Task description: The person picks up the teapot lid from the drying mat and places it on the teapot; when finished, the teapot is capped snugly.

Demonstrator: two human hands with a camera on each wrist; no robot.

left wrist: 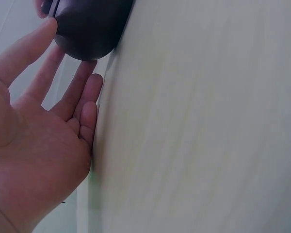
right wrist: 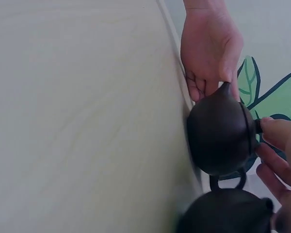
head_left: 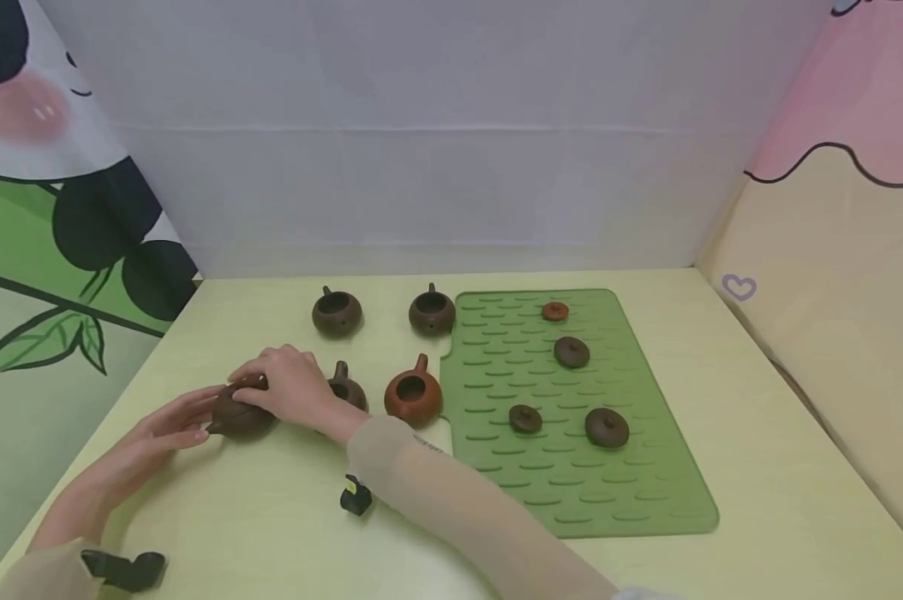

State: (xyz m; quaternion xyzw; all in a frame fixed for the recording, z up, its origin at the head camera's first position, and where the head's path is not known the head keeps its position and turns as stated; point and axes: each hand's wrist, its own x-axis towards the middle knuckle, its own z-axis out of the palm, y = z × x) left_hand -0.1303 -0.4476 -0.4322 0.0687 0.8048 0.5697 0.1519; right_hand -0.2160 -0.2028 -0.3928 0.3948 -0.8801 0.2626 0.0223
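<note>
A dark brown teapot (head_left: 243, 417) stands on the table at the left, its spout toward my left hand (head_left: 147, 433). The left thumb touches the spout (left wrist: 63, 24), and the other fingers reach along the pot's far side. From above, my right hand (head_left: 294, 387) pinches the lid's knob (right wrist: 258, 126) between thumb and fingers. That lid sits on the pot's top with its seam (right wrist: 247, 127) visible. Under the right wrist, a second brown teapot (head_left: 349, 392) without a lid is partly hidden. A reddish lidless teapot (head_left: 412, 400) stands to its right.
Two dark lidless teapots, one at the back left (head_left: 336, 313) and one (head_left: 432, 313) beside the mat, stand on the table. The green mat (head_left: 646, 492) carries a small red lid (head_left: 555, 311) and three dark lids (head_left: 571, 352). A pale cloth wall (head_left: 451, 192) rises behind.
</note>
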